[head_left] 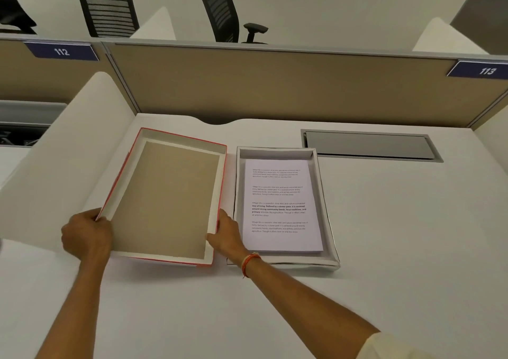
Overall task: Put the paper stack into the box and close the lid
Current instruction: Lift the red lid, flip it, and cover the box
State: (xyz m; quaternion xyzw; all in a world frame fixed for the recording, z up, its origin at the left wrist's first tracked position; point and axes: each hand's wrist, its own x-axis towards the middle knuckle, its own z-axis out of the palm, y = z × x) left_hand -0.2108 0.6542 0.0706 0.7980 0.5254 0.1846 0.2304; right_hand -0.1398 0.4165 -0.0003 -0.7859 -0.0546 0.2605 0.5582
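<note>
A shallow white box (327, 210) lies on the desk right of centre, with the printed paper stack (280, 207) flat inside it. To its left is the lid (167, 196), inside up, with red outer edges and a brown inner panel. My left hand (86, 233) grips the lid's near left corner. My right hand (226, 233) holds the lid's near right edge, between lid and box. The lid seems tilted, its left side raised off the desk.
A white curved divider (68, 152) rises at the left, close to the lid. A grey cable hatch (368, 145) is set in the desk (384, 248) behind the box. A tan partition (275, 84) closes off the back; office chairs stand beyond it.
</note>
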